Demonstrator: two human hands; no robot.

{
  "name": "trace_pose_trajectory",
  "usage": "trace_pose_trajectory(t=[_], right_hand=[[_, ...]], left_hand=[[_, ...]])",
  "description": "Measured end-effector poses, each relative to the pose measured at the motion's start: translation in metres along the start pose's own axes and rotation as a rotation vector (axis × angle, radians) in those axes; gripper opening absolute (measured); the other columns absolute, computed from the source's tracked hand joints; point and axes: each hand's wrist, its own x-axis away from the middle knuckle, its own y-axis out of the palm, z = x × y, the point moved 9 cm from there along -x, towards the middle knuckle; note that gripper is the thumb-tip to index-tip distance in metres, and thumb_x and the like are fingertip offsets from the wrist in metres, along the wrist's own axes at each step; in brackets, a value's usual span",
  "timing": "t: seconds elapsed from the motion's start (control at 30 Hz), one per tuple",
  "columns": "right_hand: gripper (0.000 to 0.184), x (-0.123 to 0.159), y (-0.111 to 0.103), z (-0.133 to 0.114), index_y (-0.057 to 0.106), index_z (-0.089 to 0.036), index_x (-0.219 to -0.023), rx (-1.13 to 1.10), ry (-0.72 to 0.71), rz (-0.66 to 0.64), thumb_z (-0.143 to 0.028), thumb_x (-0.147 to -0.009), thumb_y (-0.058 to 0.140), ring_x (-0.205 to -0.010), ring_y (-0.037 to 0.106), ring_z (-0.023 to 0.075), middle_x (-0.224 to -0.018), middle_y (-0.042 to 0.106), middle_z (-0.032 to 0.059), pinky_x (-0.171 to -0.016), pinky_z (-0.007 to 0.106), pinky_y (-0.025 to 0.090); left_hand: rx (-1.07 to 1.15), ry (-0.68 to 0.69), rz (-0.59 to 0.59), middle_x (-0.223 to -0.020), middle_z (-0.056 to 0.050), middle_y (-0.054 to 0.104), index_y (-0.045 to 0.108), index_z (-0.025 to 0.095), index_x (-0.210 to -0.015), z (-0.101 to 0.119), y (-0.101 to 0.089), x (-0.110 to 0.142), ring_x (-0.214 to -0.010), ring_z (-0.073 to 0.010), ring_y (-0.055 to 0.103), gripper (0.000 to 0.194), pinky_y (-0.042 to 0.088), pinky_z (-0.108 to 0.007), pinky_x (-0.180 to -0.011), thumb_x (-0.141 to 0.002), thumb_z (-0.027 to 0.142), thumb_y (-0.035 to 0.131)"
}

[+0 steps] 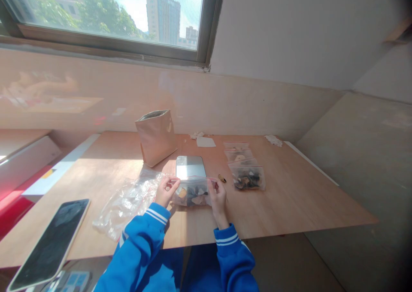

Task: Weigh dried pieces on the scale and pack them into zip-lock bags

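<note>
A clear zip bag point(193, 193) with dark and tan dried pieces inside is stretched between my two hands, just in front of the flat silver scale point(190, 167). My left hand point(165, 191) pinches its top left corner. At the top right corner, my right hand point(218, 196) is closed on the same bag. The bag's upper edge overlaps the near edge of the scale. A small brown dried piece point(222, 178) lies on the table beyond my right hand. Whether the seal is closed, I cannot tell.
Several filled zip bags point(247, 178) lie in a column at the right. An upright brown paper pouch point(156, 139) stands behind crumpled clear plastic point(128, 204) on the left. A phone point(51, 242) overhangs the front left edge. A white paper point(206, 142) lies at the back.
</note>
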Motion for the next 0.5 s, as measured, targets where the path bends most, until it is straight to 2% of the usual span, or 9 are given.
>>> trace_pose_trajectory(t=[0.23, 0.5], right_hand=[[0.032, -0.0002, 0.0051, -0.0029, 0.068, -0.014, -0.086, -0.046, -0.007, -0.029, -0.046, -0.081, 0.067, -0.081, 0.064, 0.0206, -0.085, 0.069, 0.0071, -0.076, 0.032, 0.051], [0.028, -0.0006, 0.0021, -0.0034, 0.069, -0.015, -0.086, 0.005, -0.05, -0.036, -0.043, -0.083, 0.066, -0.079, 0.062, 0.0192, -0.085, 0.068, 0.0066, -0.073, 0.031, 0.05]], left_hand=[[-0.069, 0.044, 0.005, -0.082, -0.007, 0.068, 0.069, 0.02, -0.077, 0.0031, -0.0006, -0.0006, -0.067, -0.0183, 0.059, 0.024, 0.052, -0.035, -0.07, -0.074, 0.044, 0.065], [-0.084, 0.041, 0.014, -0.081, -0.006, 0.068, 0.069, 0.017, -0.077, 0.0071, -0.0018, 0.0017, -0.062, -0.014, 0.054, 0.026, 0.049, -0.028, -0.059, -0.073, 0.043, 0.066]])
